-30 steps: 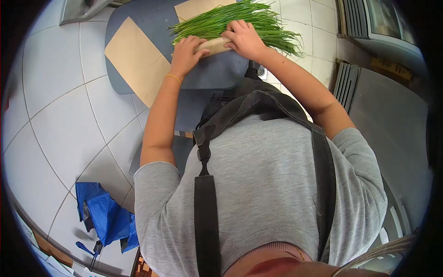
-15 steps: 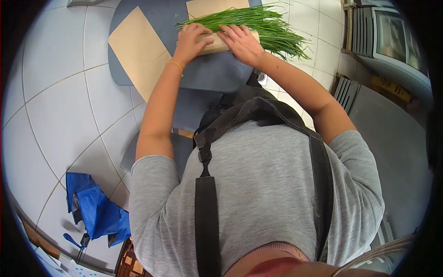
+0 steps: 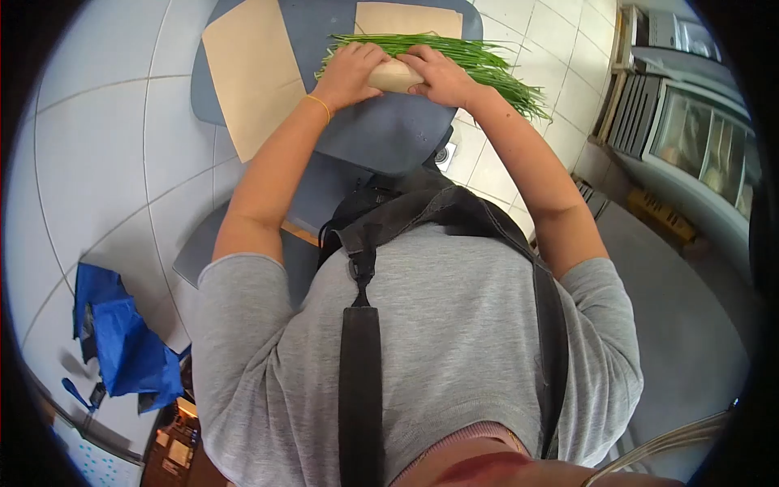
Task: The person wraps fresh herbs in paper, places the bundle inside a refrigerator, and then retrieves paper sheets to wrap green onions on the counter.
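Observation:
A bundle of long green stalks [image 3: 487, 58] lies across the grey table [image 3: 381, 134], its tips fanned toward the right. Around its near side is a roll of tan paper [image 3: 395, 75]. My left hand [image 3: 351, 75] grips the left end of the roll, fingers curled over the top and thumb on the near side. Gripping the right part is my right hand [image 3: 441, 75], its fingers bent over the paper and stalks. Both palms are hidden. A flat tan sheet [image 3: 253, 73] lies at the left, and another sheet [image 3: 410, 18] lies behind the stalks.
A blue umbrella [image 3: 126, 341] hangs at the lower left. Glass-fronted cabinets [image 3: 706, 146] stand at the right, with a grey surface [image 3: 682, 316] nearer me. A grey seat [image 3: 207, 243] is below the table. White floor tiles [image 3: 495, 174] show beyond the table's right edge.
The view has shifted and turned. Both hands stay on the paper roll; my right hand's fingers, flatter half a second ago, are now more curled around it, and the hands sit closer together.

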`<move>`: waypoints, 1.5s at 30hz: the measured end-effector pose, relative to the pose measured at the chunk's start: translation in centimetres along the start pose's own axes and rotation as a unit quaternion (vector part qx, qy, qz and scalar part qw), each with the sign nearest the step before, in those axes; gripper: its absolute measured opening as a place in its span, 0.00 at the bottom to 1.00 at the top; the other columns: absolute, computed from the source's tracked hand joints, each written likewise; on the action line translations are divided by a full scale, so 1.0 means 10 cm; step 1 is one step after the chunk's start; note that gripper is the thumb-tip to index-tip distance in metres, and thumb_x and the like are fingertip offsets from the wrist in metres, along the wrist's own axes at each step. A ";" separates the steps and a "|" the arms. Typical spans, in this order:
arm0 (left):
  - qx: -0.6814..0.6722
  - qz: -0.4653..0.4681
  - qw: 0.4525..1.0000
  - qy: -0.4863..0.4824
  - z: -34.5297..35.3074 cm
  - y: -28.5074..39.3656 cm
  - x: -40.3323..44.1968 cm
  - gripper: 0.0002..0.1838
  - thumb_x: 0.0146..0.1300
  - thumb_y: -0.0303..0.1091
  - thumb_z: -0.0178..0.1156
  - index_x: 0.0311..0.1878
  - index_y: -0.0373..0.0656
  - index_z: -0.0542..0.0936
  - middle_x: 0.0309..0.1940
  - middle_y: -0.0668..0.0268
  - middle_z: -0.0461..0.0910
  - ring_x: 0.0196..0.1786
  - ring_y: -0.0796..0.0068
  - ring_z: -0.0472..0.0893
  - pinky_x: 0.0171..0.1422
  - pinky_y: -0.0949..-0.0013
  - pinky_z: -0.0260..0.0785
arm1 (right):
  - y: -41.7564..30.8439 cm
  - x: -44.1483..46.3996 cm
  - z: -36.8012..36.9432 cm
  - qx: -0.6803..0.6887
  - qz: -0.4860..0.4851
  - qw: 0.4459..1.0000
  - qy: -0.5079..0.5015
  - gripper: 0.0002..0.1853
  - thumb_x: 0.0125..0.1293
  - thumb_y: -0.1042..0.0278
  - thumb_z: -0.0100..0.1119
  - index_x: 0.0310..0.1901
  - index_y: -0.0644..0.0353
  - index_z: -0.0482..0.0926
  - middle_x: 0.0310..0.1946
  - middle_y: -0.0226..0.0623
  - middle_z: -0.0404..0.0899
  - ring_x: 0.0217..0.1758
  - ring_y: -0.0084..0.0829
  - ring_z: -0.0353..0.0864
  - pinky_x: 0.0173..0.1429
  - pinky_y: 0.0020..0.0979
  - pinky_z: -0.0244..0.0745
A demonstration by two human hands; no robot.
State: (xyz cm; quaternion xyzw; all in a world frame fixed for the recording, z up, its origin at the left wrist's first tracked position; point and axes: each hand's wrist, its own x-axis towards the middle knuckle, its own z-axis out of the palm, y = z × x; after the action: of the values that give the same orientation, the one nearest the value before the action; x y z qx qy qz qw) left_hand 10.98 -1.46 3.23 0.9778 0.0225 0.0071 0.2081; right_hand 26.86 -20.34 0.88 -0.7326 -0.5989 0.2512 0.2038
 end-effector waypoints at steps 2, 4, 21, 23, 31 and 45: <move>-0.038 0.001 0.999 -0.012 -0.03 -0.07 0.08 0.34 0.39 0.39 0.82 0.54 0.48 0.81 0.54 0.65 0.81 0.61 0.58 0.78 0.66 0.57 0.70 | -0.03 -0.01 0.03 -0.045 -0.006 0.998 0.049 0.43 0.59 0.60 0.74 0.75 0.54 0.65 0.68 0.42 0.71 0.72 0.47 0.69 0.73 0.49 0.66; -0.069 -0.007 0.997 -0.024 -0.06 -0.16 0.17 0.34 0.39 0.40 0.82 0.54 0.48 0.82 0.52 0.63 0.83 0.59 0.57 0.79 0.65 0.58 0.71 | -0.08 -0.04 0.04 -0.093 -0.020 0.992 0.085 0.46 0.57 0.58 0.76 0.76 0.55 0.64 0.68 0.43 0.71 0.72 0.47 0.69 0.73 0.49 0.65; -0.007 -0.007 1.000 -0.029 0.00 -0.33 0.42 0.49 0.42 0.49 0.82 0.70 0.49 0.73 0.68 0.63 0.73 0.73 0.58 0.67 0.77 0.54 0.56 | 0.15 0.67 -0.26 -0.103 0.075 0.986 -0.106 0.45 0.47 0.59 0.82 0.66 0.59 0.68 0.57 0.48 0.79 0.62 0.55 0.78 0.67 0.49 0.76; 0.084 0.013 0.996 0.022 0.09 -0.22 0.29 0.53 0.41 0.48 0.83 0.72 0.49 0.68 0.67 0.66 0.73 0.72 0.59 0.68 0.75 0.55 0.59 | 0.22 0.72 -0.26 -0.060 0.075 0.988 -0.125 0.46 0.46 0.59 0.83 0.66 0.59 0.68 0.59 0.48 0.77 0.65 0.57 0.76 0.69 0.47 0.75; 0.101 -0.033 0.994 -0.010 0.15 -0.26 0.47 0.45 0.37 0.44 0.82 0.63 0.50 0.75 0.58 0.66 0.78 0.63 0.60 0.75 0.66 0.55 0.67 | -0.25 0.33 -0.14 -0.200 0.026 0.976 0.085 0.56 0.43 0.57 0.84 0.75 0.55 0.62 0.62 0.41 0.70 0.67 0.48 0.70 0.70 0.52 0.65; 0.031 -0.035 0.997 -0.053 0.01 -0.35 0.53 0.50 0.32 0.47 0.82 0.65 0.48 0.74 0.58 0.64 0.76 0.64 0.59 0.74 0.67 0.55 0.65 | -0.01 0.65 -0.22 -0.234 0.039 0.969 -0.066 0.47 0.47 0.59 0.80 0.70 0.55 0.66 0.58 0.44 0.76 0.63 0.50 0.77 0.62 0.51 0.75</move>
State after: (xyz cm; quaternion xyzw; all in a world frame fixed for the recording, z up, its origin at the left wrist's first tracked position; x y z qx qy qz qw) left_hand 16.18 1.91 1.72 0.9814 0.0460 -0.0529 0.1788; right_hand 29.13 -13.94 1.87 -0.7647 -0.6239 0.1594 -0.0234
